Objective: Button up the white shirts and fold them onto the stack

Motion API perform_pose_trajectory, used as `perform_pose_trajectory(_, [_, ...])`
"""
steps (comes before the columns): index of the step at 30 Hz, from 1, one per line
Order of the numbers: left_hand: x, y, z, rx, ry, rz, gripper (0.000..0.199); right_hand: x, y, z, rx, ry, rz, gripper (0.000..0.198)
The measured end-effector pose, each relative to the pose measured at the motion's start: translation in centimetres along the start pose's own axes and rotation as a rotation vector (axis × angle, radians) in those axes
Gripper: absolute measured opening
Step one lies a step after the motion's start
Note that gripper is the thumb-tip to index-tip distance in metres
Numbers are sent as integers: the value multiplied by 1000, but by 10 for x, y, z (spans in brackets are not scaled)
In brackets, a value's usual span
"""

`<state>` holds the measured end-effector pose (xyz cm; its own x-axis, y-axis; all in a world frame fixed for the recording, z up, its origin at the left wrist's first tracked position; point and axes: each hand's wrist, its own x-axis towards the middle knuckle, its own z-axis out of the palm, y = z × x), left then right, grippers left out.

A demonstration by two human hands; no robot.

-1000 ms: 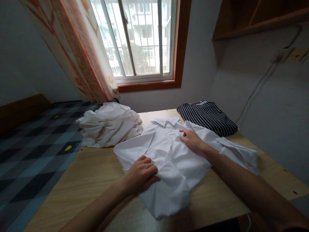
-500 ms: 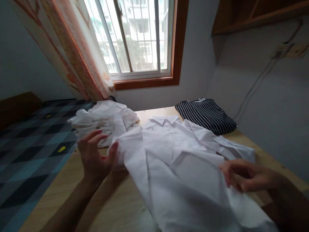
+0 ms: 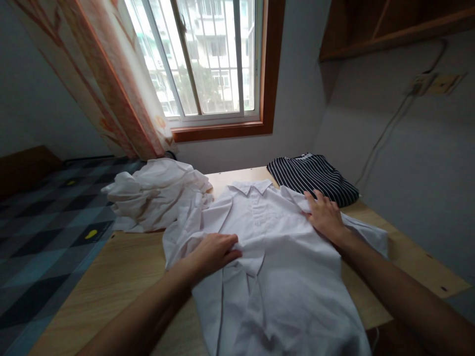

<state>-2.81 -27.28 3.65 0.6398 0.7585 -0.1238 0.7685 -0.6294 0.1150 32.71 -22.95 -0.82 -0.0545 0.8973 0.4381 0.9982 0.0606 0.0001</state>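
Observation:
A white collared shirt (image 3: 297, 277) lies front up over the table, collar toward the window and lower part toward me. My left hand (image 3: 217, 252) is closed at the shirt's left chest, with a fold of its fabric pinched between thumb and fingers. On the opposite side, my right hand (image 3: 323, 212) rests on the shirt near the right shoulder, fingers spread and stretched out. The right sleeve lies partly behind that wrist. Wrinkles bunch below my left hand, and the left sleeve is crumpled beside it.
A heap of crumpled white clothes (image 3: 148, 193) sits at the table's back left. Behind the right shoulder lies a folded black-and-white striped garment (image 3: 315, 175). The wooden table (image 3: 85, 296) adjoins a checked bed (image 3: 44, 237). A cable (image 3: 382, 133) hangs along the right wall.
My left hand has moved right onto the chest and closed on the fabric. My right hand has moved up and left to the shoulder. The shirt's lower part lies flatter.

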Motion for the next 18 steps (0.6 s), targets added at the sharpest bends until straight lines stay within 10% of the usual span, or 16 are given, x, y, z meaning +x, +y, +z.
perform_pose_trajectory(8, [-53, 39, -4, -56, -202, 125, 27, 70, 21, -7, -76, 219, -86, 23])
perform_pose_trajectory(15, [-33, 43, -30, -103, -237, 26, 34, 145, 5, -4, -229, -294, -81, 11])
perform_pose_trajectory(18, [2, 27, -56, -180, -224, 52, 34, 161, -33, 3, 40, -293, -123, 26])
